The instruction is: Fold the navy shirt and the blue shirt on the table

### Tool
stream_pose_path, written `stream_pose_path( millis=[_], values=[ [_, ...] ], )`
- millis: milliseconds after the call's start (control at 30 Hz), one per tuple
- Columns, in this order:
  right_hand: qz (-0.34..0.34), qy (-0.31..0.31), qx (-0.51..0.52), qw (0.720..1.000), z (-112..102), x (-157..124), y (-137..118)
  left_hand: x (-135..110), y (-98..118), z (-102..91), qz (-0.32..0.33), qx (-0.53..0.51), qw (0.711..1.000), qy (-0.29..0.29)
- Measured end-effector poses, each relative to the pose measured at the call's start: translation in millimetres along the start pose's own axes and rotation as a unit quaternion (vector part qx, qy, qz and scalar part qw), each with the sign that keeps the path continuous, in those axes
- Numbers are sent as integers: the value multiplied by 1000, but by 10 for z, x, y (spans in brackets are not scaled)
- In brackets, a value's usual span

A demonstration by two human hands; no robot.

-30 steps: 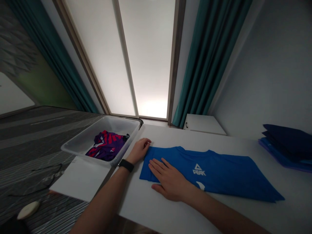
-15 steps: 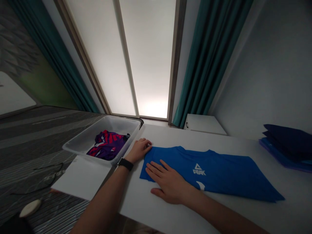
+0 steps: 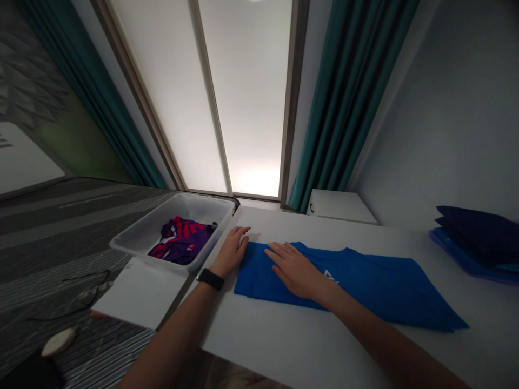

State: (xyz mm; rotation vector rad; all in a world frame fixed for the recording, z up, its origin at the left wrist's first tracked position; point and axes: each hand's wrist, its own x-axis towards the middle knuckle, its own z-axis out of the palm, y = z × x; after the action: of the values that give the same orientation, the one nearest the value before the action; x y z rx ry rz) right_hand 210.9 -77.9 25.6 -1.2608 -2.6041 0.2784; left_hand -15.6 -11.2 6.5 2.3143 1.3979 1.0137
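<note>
A blue T-shirt (image 3: 365, 286) with a white logo lies folded lengthwise on the white table (image 3: 292, 346). My right hand (image 3: 295, 267) lies flat on the shirt's upper part, fingers stretched out, covering most of the logo. My left hand (image 3: 232, 249), with a black watch on its wrist, rests at the shirt's left edge with its fingers extended and touching the cloth. Neither hand holds anything.
A clear plastic bin (image 3: 140, 237) with a purple and red garment (image 3: 180, 246) sits left of the table. Folded dark blue clothes (image 3: 478, 243) are stacked at the far right. A small white cabinet (image 3: 340, 205), teal curtains and a window stand behind.
My right hand has slid up and right from the shirt's near left corner onto the logo. My left hand's fingers have straightened along the shirt's edge.
</note>
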Motion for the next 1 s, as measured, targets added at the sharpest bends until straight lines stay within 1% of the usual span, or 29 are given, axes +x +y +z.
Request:
stream_pose_path(
  millis=[67,100,167,200,267,367,500,633,733,867,1000],
  values=[
    [21,7,-14,1000,37,10,121,-117,189,-34,19,32,999,-22],
    [28,8,-20,999,72,12,172,-192,282,-44,38,51,997,-44],
    [31,8,-31,999,163,11,248,-360,435,-45,95,92,986,-103],
    [31,8,-37,999,212,9,274,-444,486,-36,116,114,979,-125],
    [31,8,-48,998,299,4,305,-590,524,-4,135,154,967,-151],
    [36,6,-58,998,372,-1,326,-715,470,48,128,193,959,-166],
    [39,6,-61,997,379,-2,328,-737,393,71,117,208,956,-169],
    [48,16,-76,996,312,-6,292,-716,379,64,118,200,958,-169],
    [55,12,-75,996,200,-43,281,-699,342,56,118,196,957,-178],
    [95,5,-51,994,23,-226,400,-665,257,36,117,193,954,-197],
    [150,6,-57,987,-80,-587,717,-638,184,-4,119,188,954,-201]
  ],
)
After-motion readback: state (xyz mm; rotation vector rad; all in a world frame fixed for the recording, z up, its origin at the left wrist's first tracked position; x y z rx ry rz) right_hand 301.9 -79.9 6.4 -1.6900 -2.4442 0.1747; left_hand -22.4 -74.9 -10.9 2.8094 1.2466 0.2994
